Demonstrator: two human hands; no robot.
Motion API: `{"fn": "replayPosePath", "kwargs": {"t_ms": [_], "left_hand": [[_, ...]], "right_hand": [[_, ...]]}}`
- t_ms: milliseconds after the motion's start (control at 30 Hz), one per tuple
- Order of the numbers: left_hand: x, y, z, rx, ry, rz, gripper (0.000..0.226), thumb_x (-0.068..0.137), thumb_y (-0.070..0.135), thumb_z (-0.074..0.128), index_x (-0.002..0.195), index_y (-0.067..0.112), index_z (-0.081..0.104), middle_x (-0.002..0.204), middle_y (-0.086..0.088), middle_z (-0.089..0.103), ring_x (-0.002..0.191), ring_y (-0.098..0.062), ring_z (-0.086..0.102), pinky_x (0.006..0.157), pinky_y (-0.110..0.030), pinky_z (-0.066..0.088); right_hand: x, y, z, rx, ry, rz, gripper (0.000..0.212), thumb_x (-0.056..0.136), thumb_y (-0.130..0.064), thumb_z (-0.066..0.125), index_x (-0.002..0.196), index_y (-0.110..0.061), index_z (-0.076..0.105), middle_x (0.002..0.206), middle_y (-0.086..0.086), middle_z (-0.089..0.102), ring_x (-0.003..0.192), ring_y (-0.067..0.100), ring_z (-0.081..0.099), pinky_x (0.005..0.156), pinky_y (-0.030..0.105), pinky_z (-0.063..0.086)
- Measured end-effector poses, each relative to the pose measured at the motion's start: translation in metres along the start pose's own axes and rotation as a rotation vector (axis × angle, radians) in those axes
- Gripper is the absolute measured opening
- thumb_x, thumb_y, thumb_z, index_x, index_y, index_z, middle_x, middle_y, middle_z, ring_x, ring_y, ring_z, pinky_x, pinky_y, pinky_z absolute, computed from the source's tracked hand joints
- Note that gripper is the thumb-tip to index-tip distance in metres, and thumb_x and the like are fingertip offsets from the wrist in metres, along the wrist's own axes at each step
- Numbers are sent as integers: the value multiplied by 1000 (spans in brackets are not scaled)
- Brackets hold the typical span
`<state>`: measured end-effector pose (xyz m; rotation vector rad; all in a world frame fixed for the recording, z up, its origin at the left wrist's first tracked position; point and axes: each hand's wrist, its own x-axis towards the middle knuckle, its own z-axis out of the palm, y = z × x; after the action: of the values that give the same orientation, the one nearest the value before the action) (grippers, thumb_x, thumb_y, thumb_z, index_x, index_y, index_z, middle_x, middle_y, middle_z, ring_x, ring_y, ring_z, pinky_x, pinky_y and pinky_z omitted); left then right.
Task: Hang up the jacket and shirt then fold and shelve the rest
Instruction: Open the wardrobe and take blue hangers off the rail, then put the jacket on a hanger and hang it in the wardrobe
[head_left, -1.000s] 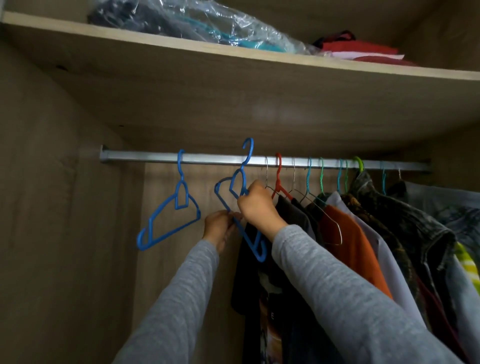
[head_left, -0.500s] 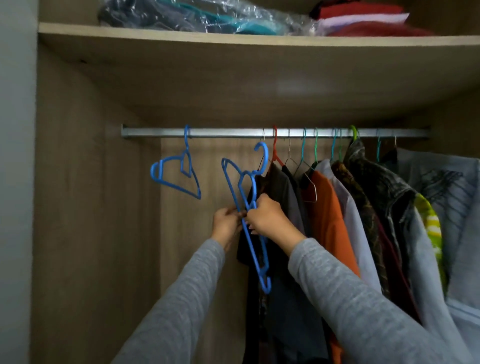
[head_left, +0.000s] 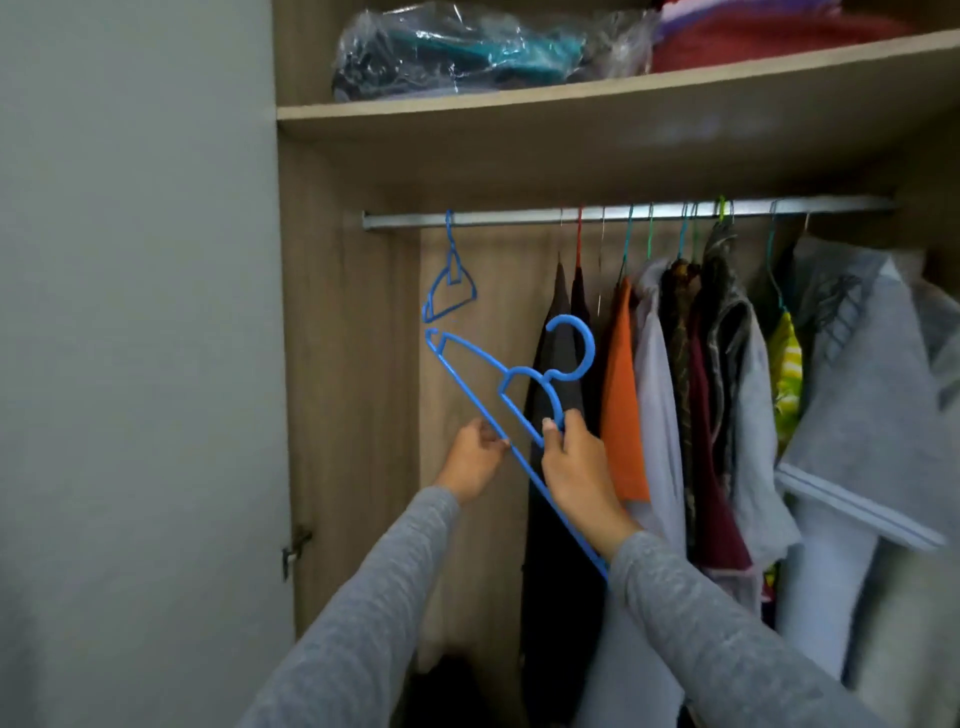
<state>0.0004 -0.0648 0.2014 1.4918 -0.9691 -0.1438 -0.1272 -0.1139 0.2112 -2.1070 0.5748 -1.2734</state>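
1. I am standing at an open wardrobe (head_left: 353, 364), holding a blue hanger (head_left: 521, 371) off the rail (head_left: 519, 218). It is tilting, with its hook rising above my right hand (head_left: 576, 467) and its long bar slanting down past my right wrist.
2. My left hand (head_left: 475, 457) is pinching the long bottom bar between thumb and fingertips. My right hand is curling its thumb and fingers round the small loop under the hook.
3. I am judging the hanger to be thin moulded plastic: light, stiff with a little spring, and smooth enough to twist in a loose pinch. The loop under the hook is looking like the surest place to hold it, as this leaves both shoulders free for a garment.
4. Neither hand is holding a jacket or shirt, and I cannot tell which garments in view are the ones waiting to be hung.
5. A second blue hanger (head_left: 451, 291) is hanging bare on the rail, above my left hand.
6. Hung clothes are filling the rail to the right of my right hand. A black garment (head_left: 556, 364) is hanging just behind that hand, with an orange garment (head_left: 623, 405) beside it.
7. A shelf (head_left: 571, 98) is running high above both hands. On it, a clear plastic bag (head_left: 457, 52) is holding dark and teal fabric, and a red folded stack (head_left: 753, 41) is sitting to the bag's right.
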Motion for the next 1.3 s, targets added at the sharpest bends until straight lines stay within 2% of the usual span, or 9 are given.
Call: {"fn": "replayPosePath", "kwargs": {"t_ms": [67, 133, 267, 433, 567, 667, 1000, 1100, 1300], "left_hand": [[-33, 5, -3, 144, 23, 4, 25, 93, 8, 53, 117, 0, 50, 108, -14, 61, 100, -24, 58, 93, -34, 45], [-63, 13, -6, 234, 82, -14, 46, 96, 16, 48, 134, -5, 35, 136, -24, 42, 127, -33, 42, 107, -40, 32], [-131, 34, -13, 361, 278, 71, 62, 101, 25, 35, 148, 0, 5, 157, -12, -7, 145, -19, -3, 110, -11, -4], [-197, 40, -39, 843, 214, 374, 54, 100, 37, 27, 148, 11, 21, 157, -9, 13, 146, -20, 4, 116, -33, -4], [-245, 53, -78, 946, 132, 321, 44, 101, 30, 36, 138, 7, 41, 136, -10, 51, 130, -22, 41, 114, -33, 11], [-295, 63, -131, 1001, 155, 219, 35, 101, 29, 36, 125, 8, 50, 109, -15, 63, 104, -32, 56, 90, -37, 36], [-554, 104, -337, 977, 178, -388, 31, 100, 34, 38, 100, 7, 53, 86, -9, 60, 84, -31, 56, 76, -38, 45], [-640, 132, -389, 961, 290, -490, 35, 98, 38, 42, 92, 9, 59, 67, 3, 46, 67, -22, 45, 66, -31, 36], [-775, 171, -466, 961, 485, -602, 29, 96, 34, 47, 83, 11, 58, 64, 1, 46, 57, -13, 40, 62, -28, 35]], "right_hand": [[-30, 0, -12, -21, -21, 24, 28, 98, -28, 41, 74, -17, 35, 70, 6, 48, 70, 30, 51, 63, 42, 37], [-54, -4, -26, -52, -29, 26, 34, 99, -30, 40, 67, -22, 29, 64, -2, 42, 67, 25, 46, 61, 41, 37], [-98, -14, -58, -175, -83, 6, 38, 100, -34, 37, 65, -22, 29, 59, -5, 41, 57, 17, 44, 53, 33, 31], [-146, -37, -64, -311, -192, -53, 47, 98, -49, 33, 60, -21, 31, 66, 2, 52, 73, 28, 57, 63, 36, 38], [-179, -72, -54, -288, -254, -129, 50, 97, -50, 35, 58, -18, 35, 59, -2, 51, 68, 24, 56, 57, 32, 31], [-212, -112, -35, -190, -351, -182, 49, 96, -48, 39, 62, -13, 42, 57, 0, 50, 65, 23, 53, 52, 32, 28], [-415, -273, 74, 51, -691, -354, 48, 94, -47, 44, 70, -6, 51, 61, 6, 55, 67, 27, 54, 57, 33, 37], [-477, -332, 93, 149, -804, -421, 48, 94, -48, 44, 69, -7, 50, 60, 9, 55, 63, 28, 55, 58, 35, 42], [-582, -434, 127, 311, -1046, -514, 46, 94, -43, 46, 72, -5, 58, 71, 4, 56, 72, 23, 54, 67, 38, 44]]}}
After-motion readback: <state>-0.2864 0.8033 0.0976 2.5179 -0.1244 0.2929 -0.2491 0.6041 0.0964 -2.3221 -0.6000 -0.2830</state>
